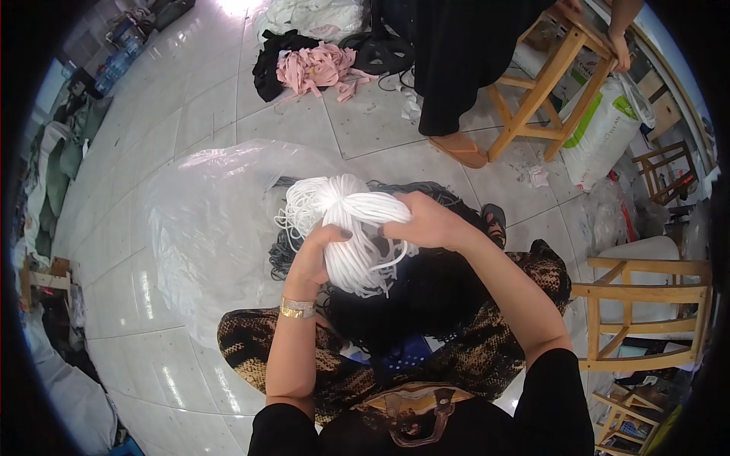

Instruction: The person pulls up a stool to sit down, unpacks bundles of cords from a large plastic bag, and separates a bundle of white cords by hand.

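Note:
In front of me I hold a bundle of white cord point(361, 251), gathered tight near its top with loops spilling to both sides. My left hand point(319, 251) is closed on its lower left part, thumb across the strands. Around the right side of the same bundle my right hand point(426, 220) is closed, with some of its fingers hidden. Black cord point(395, 304) lies in a heap over my lap below the bundle. Grey cord point(283, 254) shows behind and beside the hands.
A clear plastic sheet point(213, 228) spreads over the tiled floor at left. Another person stands ahead, hand on a wooden stool point(532, 106). Pink fabric strips point(319, 68) lie on the floor. A white sack point(608, 129) and a second stool point(650, 327) stand at right.

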`<state>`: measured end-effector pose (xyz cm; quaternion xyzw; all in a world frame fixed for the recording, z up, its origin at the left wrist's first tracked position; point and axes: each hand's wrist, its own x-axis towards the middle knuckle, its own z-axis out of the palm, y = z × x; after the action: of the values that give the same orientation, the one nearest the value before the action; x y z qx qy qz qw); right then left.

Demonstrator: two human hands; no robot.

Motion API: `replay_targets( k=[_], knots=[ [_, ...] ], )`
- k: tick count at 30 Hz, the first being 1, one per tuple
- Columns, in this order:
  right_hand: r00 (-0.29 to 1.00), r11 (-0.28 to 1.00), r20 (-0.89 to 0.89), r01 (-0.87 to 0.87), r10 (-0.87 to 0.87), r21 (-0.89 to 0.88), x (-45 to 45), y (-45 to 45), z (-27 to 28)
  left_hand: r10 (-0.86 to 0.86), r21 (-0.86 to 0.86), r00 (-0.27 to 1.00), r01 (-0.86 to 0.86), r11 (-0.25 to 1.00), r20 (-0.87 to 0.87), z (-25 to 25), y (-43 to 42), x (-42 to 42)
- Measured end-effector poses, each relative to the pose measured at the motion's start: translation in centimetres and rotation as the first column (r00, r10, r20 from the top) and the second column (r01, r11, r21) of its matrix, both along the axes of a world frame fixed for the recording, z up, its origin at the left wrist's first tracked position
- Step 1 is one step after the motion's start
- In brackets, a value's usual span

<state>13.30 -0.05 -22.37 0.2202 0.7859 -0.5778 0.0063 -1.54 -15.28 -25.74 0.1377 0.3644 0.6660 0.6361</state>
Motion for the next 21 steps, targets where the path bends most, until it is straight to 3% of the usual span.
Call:
replay_targets(
  k=[4,7,10,13,16,19,21],
  knots=[
    [0.976,0.999,-0.218,-0.027,0.016,-0.045,-0.2,-0.2,-1.0,0.041,0.017,0.999,-0.041,0.999,-0.006,0.3,0.2,0.3],
    [0.984,0.965,-0.173,-0.015,-0.032,-0.264,0.0,-0.7,0.6,0.059,0.013,0.998,-0.059,0.998,-0.005,0.1,0.3,0.2],
    [0.98,0.988,-0.175,0.072,-0.096,-0.139,0.0,-1.5,0.3,0.087,-0.015,0.996,-0.087,0.996,-0.007,-0.1,0.4,0.2],
    [0.998,0.991,-0.06,0.007,-0.015,-0.134,0.0,-1.5,0.4,0.056,-0.02,0.998,-0.056,0.998,-0.012,-0.5,0.3,0.0],
    [0.999,0.991,-0.006,0.04,-0.041,-0.126,0.1,-1.5,1.0,0.048,-0.019,0.999,-0.049,0.999,-0.025,0.1,0.3,0.2],
    [0.993,0.99,-0.073,0.086,-0.095,-0.115,-0.1,-0.9,-0.6,0.101,-0.051,0.993,-0.104,0.993,-0.053,0.5,0.3,0.5],
    [0.982,0.975,-0.141,0.099,-0.128,-0.2,-0.2,-0.8,-0.8,0.115,-0.079,0.989,-0.123,0.989,-0.094,1.1,0.3,0.7]
  ],
)
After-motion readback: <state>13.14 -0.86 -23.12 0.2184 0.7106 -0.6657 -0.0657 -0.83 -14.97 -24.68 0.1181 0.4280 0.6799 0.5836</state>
